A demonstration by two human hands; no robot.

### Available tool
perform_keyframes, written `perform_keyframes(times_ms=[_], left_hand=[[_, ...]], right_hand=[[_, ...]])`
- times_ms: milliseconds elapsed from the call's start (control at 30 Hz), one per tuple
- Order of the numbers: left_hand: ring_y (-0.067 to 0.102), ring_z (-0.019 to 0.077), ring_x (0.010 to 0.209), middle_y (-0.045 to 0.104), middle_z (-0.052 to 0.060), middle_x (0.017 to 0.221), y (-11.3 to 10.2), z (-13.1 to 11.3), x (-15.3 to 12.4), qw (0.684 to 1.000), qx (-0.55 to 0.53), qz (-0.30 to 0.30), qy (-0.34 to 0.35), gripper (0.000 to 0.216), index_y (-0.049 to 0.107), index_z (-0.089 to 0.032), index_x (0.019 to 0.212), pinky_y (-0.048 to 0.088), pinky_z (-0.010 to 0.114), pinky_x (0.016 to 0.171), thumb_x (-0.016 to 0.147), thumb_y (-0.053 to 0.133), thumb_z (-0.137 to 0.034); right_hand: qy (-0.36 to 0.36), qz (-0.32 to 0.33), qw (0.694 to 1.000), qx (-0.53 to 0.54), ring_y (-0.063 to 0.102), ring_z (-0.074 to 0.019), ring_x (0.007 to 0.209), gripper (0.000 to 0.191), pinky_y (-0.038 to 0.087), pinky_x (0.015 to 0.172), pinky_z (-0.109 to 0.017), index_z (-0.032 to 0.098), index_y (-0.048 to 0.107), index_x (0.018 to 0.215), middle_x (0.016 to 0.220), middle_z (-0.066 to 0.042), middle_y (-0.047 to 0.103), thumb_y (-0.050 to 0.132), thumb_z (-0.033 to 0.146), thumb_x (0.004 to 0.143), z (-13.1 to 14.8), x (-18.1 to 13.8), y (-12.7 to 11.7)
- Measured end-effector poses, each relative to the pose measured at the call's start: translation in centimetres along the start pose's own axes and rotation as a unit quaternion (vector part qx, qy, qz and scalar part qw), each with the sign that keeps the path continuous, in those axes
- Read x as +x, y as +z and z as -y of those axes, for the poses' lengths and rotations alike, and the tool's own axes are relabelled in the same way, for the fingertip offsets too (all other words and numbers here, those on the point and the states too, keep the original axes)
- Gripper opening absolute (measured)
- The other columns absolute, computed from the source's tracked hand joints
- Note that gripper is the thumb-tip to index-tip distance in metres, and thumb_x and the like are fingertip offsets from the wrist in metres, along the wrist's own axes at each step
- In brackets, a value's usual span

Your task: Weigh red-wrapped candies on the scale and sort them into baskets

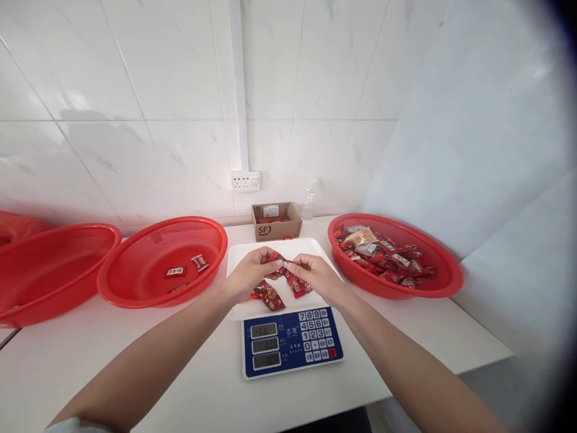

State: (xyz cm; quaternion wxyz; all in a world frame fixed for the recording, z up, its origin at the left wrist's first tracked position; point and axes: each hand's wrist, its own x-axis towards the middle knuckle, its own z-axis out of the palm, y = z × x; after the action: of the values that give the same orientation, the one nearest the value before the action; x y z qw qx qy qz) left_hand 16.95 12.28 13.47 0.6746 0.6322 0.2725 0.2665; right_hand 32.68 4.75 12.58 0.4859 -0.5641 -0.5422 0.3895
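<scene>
Both of my hands meet above the white pan of a digital scale [293,343]. My left hand [253,269] pinches one side of a small red wrapped packet [280,266]. On its other side, the thumb and fingers of my right hand [318,275] are closed on the same packet. Just below the hands, a red printed packet [270,296] lies on the pan near its front edge. Another red packet [297,285] shows under my right hand, partly covered by it.
Right of the scale, a red basket [451,282] holds many red and some pale packets. A red basket [135,288] with a few packets and another red basket [58,300] stand left. Behind are a cardboard box [286,231], a clear bottle [309,201] and a wall socket [246,181].
</scene>
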Motion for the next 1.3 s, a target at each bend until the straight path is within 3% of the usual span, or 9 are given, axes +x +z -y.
perform_keyframes(times_ms=[233,400,567,733,967,1033,1133,1200,1300], left_hand=[[0.059,0.0094,0.067,0.062,0.002,0.077,0.4,0.3,-0.7,0.997,-0.072,-0.008,-0.014,0.029,0.056,-0.016,0.081,0.045,0.024,0.067,0.073,0.065,-0.043],[0.057,0.0091,0.07,0.061,0.001,0.08,0.3,0.3,-1.4,0.997,-0.07,-0.015,-0.005,0.027,0.058,-0.016,0.082,0.044,0.022,0.066,0.074,0.064,-0.041],[0.051,0.0079,0.057,0.059,-0.002,0.064,0.1,-0.3,-2.7,1.0,-0.009,0.006,-0.023,0.027,0.056,-0.016,0.074,0.041,0.022,0.058,0.069,0.068,-0.039],[0.051,0.0096,0.056,0.059,-0.001,0.062,0.9,-1.0,-4.0,0.992,0.119,0.044,-0.009,0.032,0.056,-0.015,0.069,0.039,0.023,0.057,0.078,0.055,-0.045],[0.054,0.0137,0.062,0.062,0.001,0.068,0.9,-0.3,-5.0,0.98,0.193,-0.001,0.05,0.03,0.058,-0.019,0.072,0.042,0.026,0.06,0.084,0.046,-0.043],[0.059,0.0192,0.076,0.066,0.004,0.08,-0.6,0.2,-5.4,0.946,0.303,-0.076,0.087,0.026,0.062,-0.021,0.079,0.044,0.029,0.069,0.084,0.045,-0.041],[0.052,0.0294,0.106,0.063,0.011,0.108,-4.3,0.8,-6.0,0.834,0.506,-0.186,0.117,0.028,0.063,-0.021,0.099,0.037,0.04,0.091,0.082,0.048,-0.038],[0.044,0.033,0.119,0.057,0.014,0.122,-7.1,0.9,-6.6,0.768,0.611,-0.183,0.062,0.038,0.057,-0.018,0.114,0.03,0.046,0.099,0.083,0.045,-0.036],[0.046,0.0331,0.117,0.059,0.015,0.12,-10.4,0.8,-7.6,0.716,0.683,-0.142,-0.043,0.045,0.053,-0.016,0.122,0.028,0.048,0.099,0.085,0.038,-0.037]], right_hand=[[0.051,0.005,0.989,0.135,0.037,-0.0052,0.044,0.038,0.024,0.042,-0.019,0.017,0.046,0.062,0.052,0.005,0.05,0.063,0.051,0.07,-0.4,-0.1,0.4],[0.029,0.006,0.991,0.127,0.037,-0.0053,0.046,0.036,0.026,0.044,-0.019,0.017,0.048,0.063,0.052,0.005,0.049,0.063,0.049,0.071,-0.3,-0.4,0.3],[0.026,-0.014,0.994,0.109,0.03,-0.0051,0.044,0.038,0.023,0.042,-0.02,0.018,0.044,0.062,0.049,0.008,0.041,0.063,0.05,0.071,-0.6,-0.4,0.0],[-0.032,-0.038,0.999,0.022,0.035,-0.0074,0.048,0.038,0.028,0.046,-0.022,0.019,0.045,0.062,0.054,0.006,0.042,0.057,0.052,0.075,0.4,-0.9,0.1],[-0.108,-0.112,0.979,-0.129,0.039,-0.0109,0.053,0.034,0.033,0.052,-0.024,0.021,0.041,0.062,0.056,0.004,0.043,0.047,0.047,0.082,0.9,-1.4,0.3],[-0.085,-0.109,0.976,-0.17,0.041,-0.0115,0.053,0.034,0.034,0.052,-0.025,0.021,0.042,0.061,0.055,0.004,0.045,0.047,0.047,0.082,0.2,-1.1,-0.3],[-0.059,-0.075,0.966,-0.238,0.05,-0.0142,0.058,0.031,0.039,0.058,-0.027,0.021,0.051,0.063,0.061,0.001,0.055,0.046,0.044,0.083,-1.1,-0.7,-1.4],[-0.083,-0.081,0.952,-0.283,0.057,-0.0181,0.076,0.024,0.043,0.07,-0.031,0.021,0.059,0.076,0.079,-0.003,0.063,0.047,0.04,0.084,-1.8,-0.7,-2.0],[-0.122,-0.102,0.935,-0.317,0.056,-0.0215,0.098,0.023,0.043,0.083,-0.035,0.021,0.062,0.095,0.102,-0.008,0.062,0.048,0.035,0.084,-2.2,-0.8,-2.6]])
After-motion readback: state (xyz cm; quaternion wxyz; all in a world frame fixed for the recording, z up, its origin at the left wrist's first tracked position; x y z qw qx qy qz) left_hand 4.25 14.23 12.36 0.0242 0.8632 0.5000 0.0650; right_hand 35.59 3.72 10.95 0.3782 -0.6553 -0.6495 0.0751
